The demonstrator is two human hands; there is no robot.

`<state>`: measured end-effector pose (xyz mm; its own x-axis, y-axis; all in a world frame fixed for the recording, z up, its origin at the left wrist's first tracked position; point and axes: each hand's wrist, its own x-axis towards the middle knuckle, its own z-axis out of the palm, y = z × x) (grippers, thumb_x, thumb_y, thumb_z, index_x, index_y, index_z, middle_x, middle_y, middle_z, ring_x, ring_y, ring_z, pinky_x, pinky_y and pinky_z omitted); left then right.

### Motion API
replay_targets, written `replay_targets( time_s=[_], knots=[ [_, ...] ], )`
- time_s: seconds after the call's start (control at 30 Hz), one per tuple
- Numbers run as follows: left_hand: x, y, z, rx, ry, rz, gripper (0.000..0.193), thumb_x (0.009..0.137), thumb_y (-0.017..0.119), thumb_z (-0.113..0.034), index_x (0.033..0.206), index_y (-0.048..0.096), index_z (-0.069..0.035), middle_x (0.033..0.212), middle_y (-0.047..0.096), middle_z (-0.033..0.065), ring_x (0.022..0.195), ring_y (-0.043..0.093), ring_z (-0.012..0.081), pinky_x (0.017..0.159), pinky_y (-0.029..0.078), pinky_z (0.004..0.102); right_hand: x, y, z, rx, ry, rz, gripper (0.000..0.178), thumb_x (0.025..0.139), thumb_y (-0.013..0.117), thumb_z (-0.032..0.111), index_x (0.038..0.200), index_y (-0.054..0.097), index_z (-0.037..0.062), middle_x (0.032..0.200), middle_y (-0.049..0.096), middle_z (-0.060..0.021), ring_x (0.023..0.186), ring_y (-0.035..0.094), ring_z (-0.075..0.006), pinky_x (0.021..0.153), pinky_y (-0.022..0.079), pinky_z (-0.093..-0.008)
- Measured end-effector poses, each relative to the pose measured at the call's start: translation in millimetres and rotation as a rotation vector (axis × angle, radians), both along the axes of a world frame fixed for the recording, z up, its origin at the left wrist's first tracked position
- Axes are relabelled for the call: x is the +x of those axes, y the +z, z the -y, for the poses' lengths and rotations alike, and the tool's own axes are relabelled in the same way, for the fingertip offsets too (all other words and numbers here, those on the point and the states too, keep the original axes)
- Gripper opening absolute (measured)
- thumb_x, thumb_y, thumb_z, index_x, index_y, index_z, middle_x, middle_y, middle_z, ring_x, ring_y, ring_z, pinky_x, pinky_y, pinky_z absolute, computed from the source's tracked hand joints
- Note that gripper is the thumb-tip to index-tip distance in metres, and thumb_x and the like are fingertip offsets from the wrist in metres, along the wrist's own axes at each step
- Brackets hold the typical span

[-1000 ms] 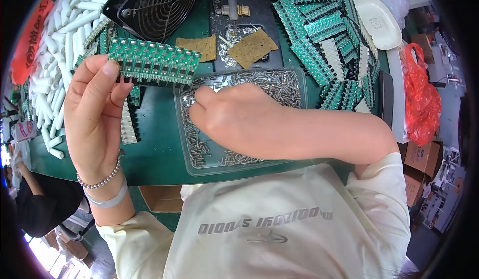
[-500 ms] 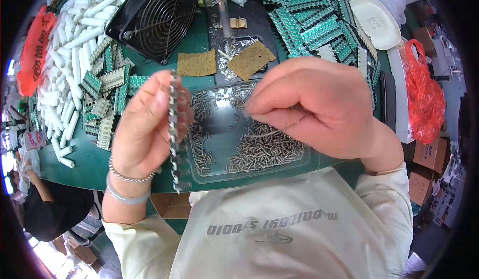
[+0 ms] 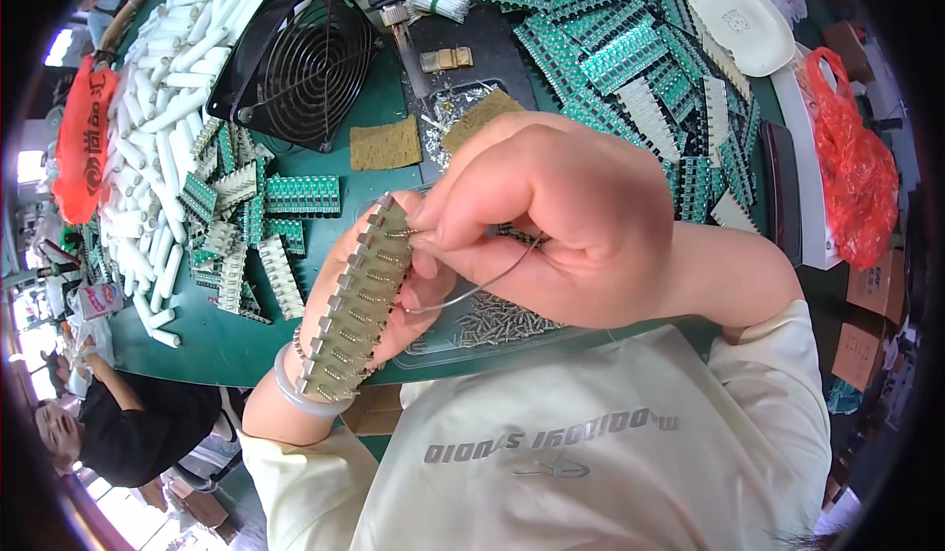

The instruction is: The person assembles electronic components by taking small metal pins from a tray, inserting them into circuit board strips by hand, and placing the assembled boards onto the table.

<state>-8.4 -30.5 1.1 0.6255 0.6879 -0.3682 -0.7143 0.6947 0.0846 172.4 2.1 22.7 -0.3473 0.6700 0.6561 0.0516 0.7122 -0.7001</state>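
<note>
My left hand [image 3: 404, 329] holds a long narrow circuit board strip [image 3: 346, 323] tilted upward, its pale face toward me. Metal tabs line one edge, and a row of small coil springs stands along the other. Above it, my right hand [image 3: 576, 221] is closed in a pinch at the strip's upper end, fingertips at a small spring [image 3: 399, 233]. A thin curved grey wire [image 3: 482, 288] runs out beneath the right hand toward the left palm. Below both hands lies a clear shallow tray [image 3: 458, 356] with many loose metal springs [image 3: 502, 323], partly hidden.
Green circuit boards [image 3: 303, 194] lie left, beside a heap of white tubes [image 3: 162, 172]. A black fan [image 3: 310, 73] and a soldering iron [image 3: 402, 34] stand behind. More boards [image 3: 620, 54], a white dish [image 3: 738, 24] and a red bag [image 3: 851, 162] are right. Another person [image 3: 148, 418] sits far left.
My right hand has moved left from over the tray to the strip. The left hand has turned the strip from edge-on to face me. The view has shifted slightly.
</note>
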Motion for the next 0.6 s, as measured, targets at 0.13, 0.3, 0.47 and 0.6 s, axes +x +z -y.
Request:
replay_targets(
  time_s=[0.13,0.3,0.47,0.6],
  knots=[
    [-0.9,-3.8,-1.5,-0.147,-0.038,0.004,0.021,0.091,0.045,-0.026,0.101,0.051,-0.009,0.075,0.056,0.012,0.055,0.048,0.0158,0.042,0.039,0.02,1.9,-0.6,0.6,0.023,-0.02,-0.007,0.017,0.068,0.07,-0.002,0.072,0.056,0.0067,0.076,0.061,-0.0049,0.067,0.06,-0.0161,0.056,0.048,-0.0234],
    [-1.6,-9.8,4.7,-0.042,-0.046,0.064,0.015,0.091,0.046,-0.023,0.096,0.05,-0.009,0.071,0.051,0.0085,0.053,0.045,0.0142,0.042,0.037,0.0187,7.4,2.8,1.0,0.057,0.017,-0.001,0.019,0.068,0.071,-0.003,0.072,0.055,0.007,0.078,0.062,-0.0057,0.066,0.06,-0.0159,0.056,0.048,-0.0231],
    [2.6,-5.3,4.0,0.102,-0.057,0.108,0.012,0.09,0.048,-0.018,0.097,0.05,-0.009,0.072,0.051,0.0091,0.053,0.044,0.0134,0.042,0.037,0.0185,6.4,1.4,1.0,0.029,0.018,-0.04,0.019,0.068,0.071,-0.002,0.07,0.055,0.0074,0.075,0.062,-0.0052,0.064,0.059,-0.0153,0.054,0.047,-0.0229],
    [2.7,-1.9,1.7,0.02,-0.088,-0.008,0.013,0.087,0.052,-0.013,0.099,0.049,-0.008,0.075,0.053,0.0108,0.054,0.045,0.0137,0.042,0.038,0.0195,6.9,2.1,1.0,0.066,0.001,-0.01,0.021,0.067,0.072,-0.001,0.068,0.054,0.008,0.072,0.061,-0.0047,0.061,0.058,-0.0153,0.052,0.046,-0.0226]
  ],
)
